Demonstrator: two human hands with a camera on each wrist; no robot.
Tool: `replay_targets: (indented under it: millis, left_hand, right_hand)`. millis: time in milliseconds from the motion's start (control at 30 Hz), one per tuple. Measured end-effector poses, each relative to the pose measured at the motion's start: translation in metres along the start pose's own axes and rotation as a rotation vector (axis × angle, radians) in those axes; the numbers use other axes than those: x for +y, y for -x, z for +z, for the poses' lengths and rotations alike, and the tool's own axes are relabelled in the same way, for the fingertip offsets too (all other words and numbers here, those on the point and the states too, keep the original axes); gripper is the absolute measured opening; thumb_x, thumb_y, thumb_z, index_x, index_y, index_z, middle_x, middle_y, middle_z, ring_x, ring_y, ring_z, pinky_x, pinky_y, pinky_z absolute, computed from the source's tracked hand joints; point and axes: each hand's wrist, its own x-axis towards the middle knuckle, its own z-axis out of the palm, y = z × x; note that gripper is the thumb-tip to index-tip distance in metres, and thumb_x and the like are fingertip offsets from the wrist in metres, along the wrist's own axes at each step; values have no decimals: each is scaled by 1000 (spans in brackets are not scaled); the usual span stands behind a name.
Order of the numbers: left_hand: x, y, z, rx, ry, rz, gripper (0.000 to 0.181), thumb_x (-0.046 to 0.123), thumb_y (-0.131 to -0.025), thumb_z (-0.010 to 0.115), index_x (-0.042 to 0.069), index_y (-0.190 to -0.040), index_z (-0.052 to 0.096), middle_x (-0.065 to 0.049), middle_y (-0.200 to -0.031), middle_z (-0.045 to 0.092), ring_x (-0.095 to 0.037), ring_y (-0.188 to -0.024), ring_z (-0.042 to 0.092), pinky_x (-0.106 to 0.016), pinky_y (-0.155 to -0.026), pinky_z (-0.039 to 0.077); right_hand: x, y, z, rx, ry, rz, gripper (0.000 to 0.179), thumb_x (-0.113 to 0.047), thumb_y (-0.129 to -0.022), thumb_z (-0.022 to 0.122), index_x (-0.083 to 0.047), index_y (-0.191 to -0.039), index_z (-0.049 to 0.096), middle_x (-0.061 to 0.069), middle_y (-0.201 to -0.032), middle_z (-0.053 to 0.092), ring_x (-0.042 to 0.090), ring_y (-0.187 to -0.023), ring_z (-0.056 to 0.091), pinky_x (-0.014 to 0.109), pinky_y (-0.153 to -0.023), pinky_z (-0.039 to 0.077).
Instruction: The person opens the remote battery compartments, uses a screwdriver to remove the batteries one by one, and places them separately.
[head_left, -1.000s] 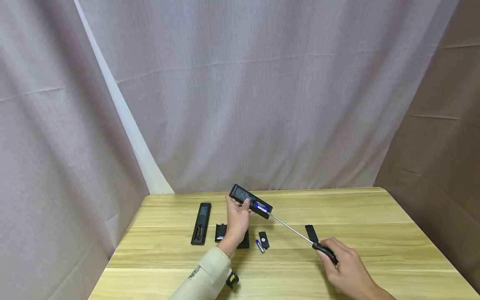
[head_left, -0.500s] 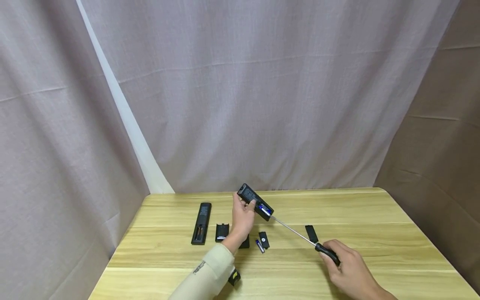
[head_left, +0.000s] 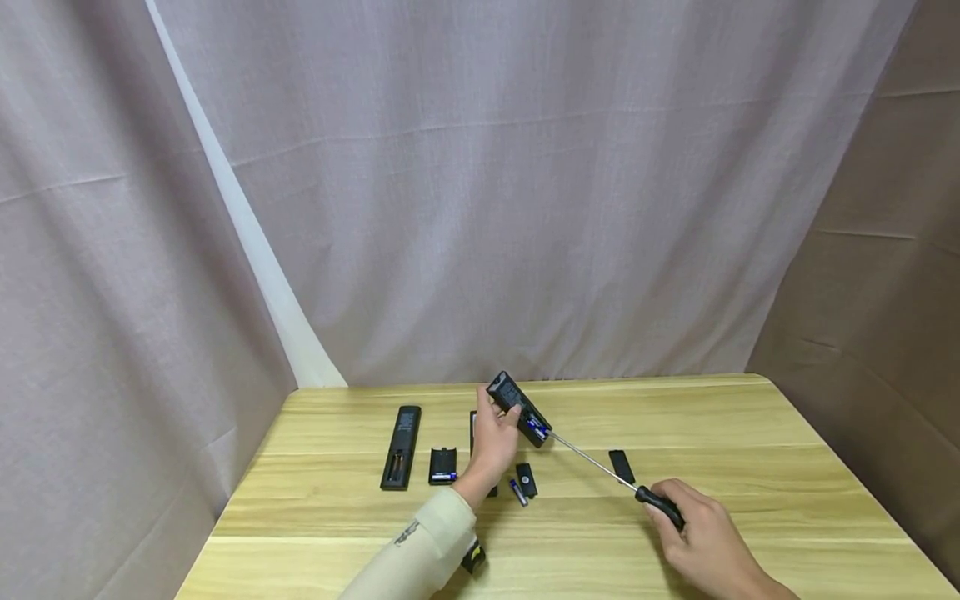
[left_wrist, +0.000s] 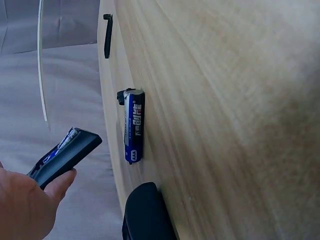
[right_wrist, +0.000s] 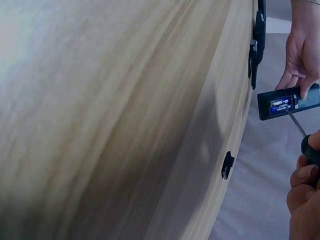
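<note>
My left hand holds a black remote control raised over the table, its back towards me and tilted down to the right. Blue batteries lie in its uncovered compartment, in the right wrist view. My right hand grips the black handle of a screwdriver. The long metal shaft reaches left, its tip right at the compartment's lower end. A loose battery lies on the table beneath the left hand, beside a small black cover with a white round mark.
On the wooden table, a second remote at left has its compartment uncovered. Beside it sits a small black case with a battery. Another black thing is mostly hidden behind my left forearm. A black cover lies at right. Curtains surround the table.
My left hand has moved right with the remote, which now slants more steeply. The screwdriver and right hand have shifted slightly right, the tip staying at the compartment.
</note>
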Motion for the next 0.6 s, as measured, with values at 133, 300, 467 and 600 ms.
replay_targets:
  millis: [133,300,467,600]
  left_hand:
    - [2,1,1,-1,-18,-2,39,11,-111,55,22,-145,41,-25,-144,66,-36,-128,71,-50,-109,60]
    - [4,2,1,0,4,-9,39,13,-111,55,20,-146,39,-23,-140,69,-33,-126,72,-50,-103,62]
    - [4,3,0,-3,28,-7,38,12,-111,54,17,-146,37,-24,-138,70,-32,-123,73,-47,-97,64]
    - [3,3,0,1,38,5,38,12,-112,54,14,-146,37,-25,-135,71,-33,-120,75,-51,-96,63]
  right_hand:
    - [-1,-1,0,-26,8,36,22,-3,-89,82,-21,-95,69,-14,-87,64,-7,-75,50,20,-61,46]
    - [0,0,1,-37,23,50,22,-3,-90,81,-21,-93,69,-15,-85,62,-7,-74,49,19,-61,45]
    - [0,1,0,-46,41,49,21,-3,-90,81,-20,-93,69,-15,-85,62,-7,-73,49,20,-61,46]
    - [-1,1,0,-59,40,52,19,-5,-91,80,-20,-95,70,-15,-87,63,-7,-74,49,20,-61,46]
